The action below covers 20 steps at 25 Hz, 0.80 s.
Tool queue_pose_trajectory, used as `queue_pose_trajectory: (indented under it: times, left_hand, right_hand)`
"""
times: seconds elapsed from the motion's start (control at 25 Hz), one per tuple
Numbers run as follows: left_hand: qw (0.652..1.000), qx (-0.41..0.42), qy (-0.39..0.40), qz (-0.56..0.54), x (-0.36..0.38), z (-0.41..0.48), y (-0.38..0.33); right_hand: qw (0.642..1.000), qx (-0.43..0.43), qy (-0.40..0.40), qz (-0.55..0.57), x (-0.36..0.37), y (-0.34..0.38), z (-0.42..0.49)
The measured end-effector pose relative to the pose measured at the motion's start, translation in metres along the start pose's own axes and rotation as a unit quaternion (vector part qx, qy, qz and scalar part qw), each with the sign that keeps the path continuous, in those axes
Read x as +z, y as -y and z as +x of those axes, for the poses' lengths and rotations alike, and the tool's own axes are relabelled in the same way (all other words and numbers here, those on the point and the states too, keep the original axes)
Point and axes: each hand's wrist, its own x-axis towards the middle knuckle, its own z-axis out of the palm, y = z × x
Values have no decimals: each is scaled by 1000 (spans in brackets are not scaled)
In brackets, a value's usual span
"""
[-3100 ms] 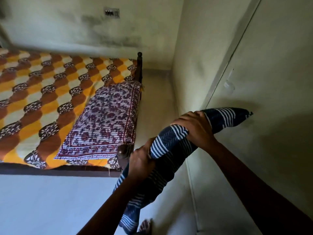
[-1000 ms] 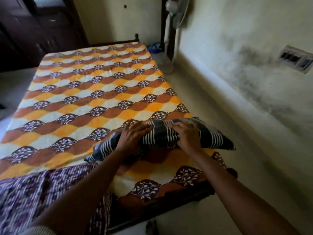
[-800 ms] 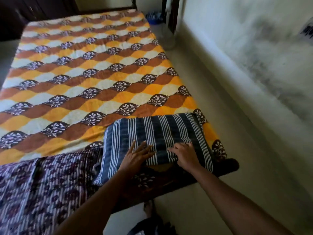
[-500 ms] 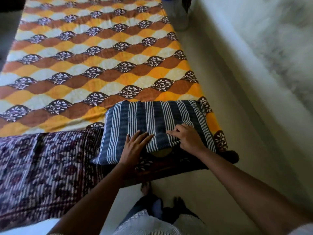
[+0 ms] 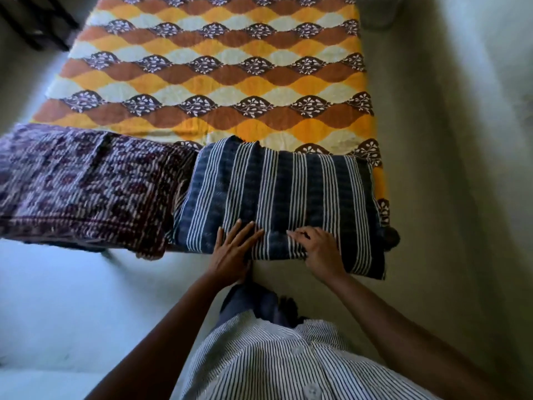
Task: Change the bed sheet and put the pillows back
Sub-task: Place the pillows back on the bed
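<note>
Compared with three seconds back, no more carrying of the dark blue pillow with thin white stripes (image 5: 277, 197) in the air beside the wall. Laid down flat now at the near right corner of the bed, on the fresh bed sheet of orange, brown and cream waves (image 5: 216, 82). Placed just beside the purple and white printed pillow (image 5: 86, 186), touching it or almost; hard to say which. Compared with one second back, no longer bunched up and lying crosswise. Turned with the stripes running away from the body, smoothed out, and seemingly hanging a little over the bed end.

Left hand (image 5: 233, 255): flat on the near edge of the striped cover, with straight and slightly spread fingers, holding nothing. Right hand (image 5: 320, 249): resting on the same edge with bent fingers, tips on the cloth. Impossible to tell whether pinching a fold or only pressing.

Meaning for the task, as a judgement: sheet already changed and both pillows back on the bed, so nearly finished. Probably only a last patting and squaring against the neighbouring pillow left to do.
</note>
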Motion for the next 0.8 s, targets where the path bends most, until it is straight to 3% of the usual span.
queue_pose_trajectory:
  times: [0.04,0.12,0.2,0.28,0.4,0.48,0.56,0.68,0.8]
  left_hand:
    - [998,-32,-6,-54,-4,-3,-3]
    - [970,-120,-119,-174,-11,-9,-4]
    - [870,-284,-257,-312,-18,-11,3]
    - [782,-431,-247,-377,-25,-4,17]
    - [773,-536,-84,-328,-32,14,47]
    - [772,-548,-42,-320,-31,17,70]
    - [781,-545,-57,-299,-29,13,86]
    - [778,-534,-152,-292,-23,8,91]
    - [728,-520,-245,-373,-22,-2,89]
  right_hand:
    - [999,7,46,25,-9,-1,3]
    - [985,21,153,81,-28,-10,7]
    - [974,42,169,144,-45,-15,7]
    - [977,39,130,165,-55,-10,11]
    - [981,-5,119,150,-59,9,41]
    - [980,-39,129,143,-62,25,68]
    - [976,-72,148,142,-64,42,104]
    - [971,-128,167,111,-60,75,172]
    - [962,-180,204,20,-39,115,246]
